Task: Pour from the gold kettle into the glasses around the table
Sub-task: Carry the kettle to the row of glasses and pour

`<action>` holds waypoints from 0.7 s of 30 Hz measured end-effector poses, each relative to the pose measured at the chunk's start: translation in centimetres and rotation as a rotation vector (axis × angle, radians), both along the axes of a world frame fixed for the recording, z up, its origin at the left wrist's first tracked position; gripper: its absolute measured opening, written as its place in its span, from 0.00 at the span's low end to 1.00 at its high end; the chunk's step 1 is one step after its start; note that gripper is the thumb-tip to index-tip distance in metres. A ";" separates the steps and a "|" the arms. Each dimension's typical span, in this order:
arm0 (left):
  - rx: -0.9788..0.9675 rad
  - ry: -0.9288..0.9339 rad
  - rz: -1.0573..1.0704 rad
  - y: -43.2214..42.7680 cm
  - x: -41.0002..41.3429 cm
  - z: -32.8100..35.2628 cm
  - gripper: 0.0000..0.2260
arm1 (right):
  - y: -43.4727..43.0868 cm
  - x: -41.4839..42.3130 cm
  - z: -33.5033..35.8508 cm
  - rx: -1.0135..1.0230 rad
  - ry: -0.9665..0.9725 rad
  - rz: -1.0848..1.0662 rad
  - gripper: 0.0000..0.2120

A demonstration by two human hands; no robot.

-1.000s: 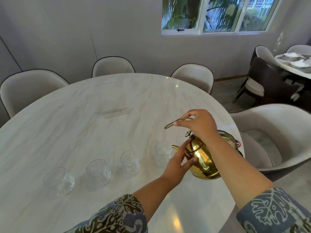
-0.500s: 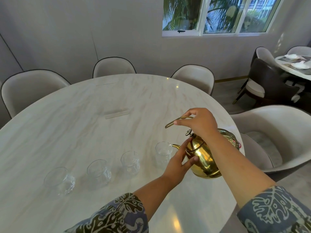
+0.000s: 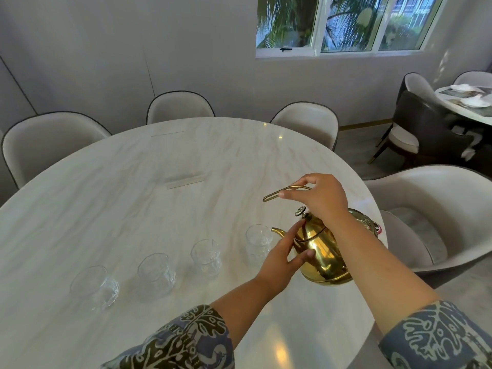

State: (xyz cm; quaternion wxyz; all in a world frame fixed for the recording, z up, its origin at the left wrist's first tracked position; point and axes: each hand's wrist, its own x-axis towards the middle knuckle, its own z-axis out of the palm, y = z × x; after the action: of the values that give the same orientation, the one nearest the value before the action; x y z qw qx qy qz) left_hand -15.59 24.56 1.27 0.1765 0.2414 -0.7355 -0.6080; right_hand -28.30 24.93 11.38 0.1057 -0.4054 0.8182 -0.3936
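Note:
The gold kettle (image 3: 320, 253) hangs tilted to the left above the round marble table (image 3: 133, 195), near its right edge. My right hand (image 3: 318, 194) grips the thin gold handle from above. My left hand (image 3: 283, 255) rests flat against the kettle's lid and front, fingers spread. The spout tip sits right at the rim of the rightmost glass (image 3: 258, 242). Several clear glasses stand in a row along the near side: a second (image 3: 206, 258), a third (image 3: 157, 275), and the leftmost (image 3: 94, 287). I cannot tell whether liquid is flowing.
Pale upholstered chairs ring the table, one close at the right (image 3: 439, 217) and others at the far side (image 3: 308, 123). A flat pale strip (image 3: 185, 181) lies mid-table. A second laid table (image 3: 468, 102) with dark chairs stands at the far right.
The kettle and both hands hold almost the same spot. The kettle has tipped slightly further toward the rightmost glass.

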 end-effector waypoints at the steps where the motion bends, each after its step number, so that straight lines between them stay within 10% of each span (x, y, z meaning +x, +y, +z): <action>1: -0.024 -0.018 -0.004 -0.1 0.0 -0.1 0.26 | 0.2 -0.2 -0.3 -0.022 -0.023 -0.005 0.16; 21: -0.391 -0.326 -0.163 0.5 0.2 -2.0 0.27 | 6.6 -1.0 -7.1 -0.524 -0.503 -0.185 0.10</action>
State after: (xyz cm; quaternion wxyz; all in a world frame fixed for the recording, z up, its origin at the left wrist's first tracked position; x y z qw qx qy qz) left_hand -15.35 25.04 -0.73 0.0494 0.2376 -0.8748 -0.4193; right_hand -29.27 31.58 4.27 0.1599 -0.2338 0.6714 -0.6848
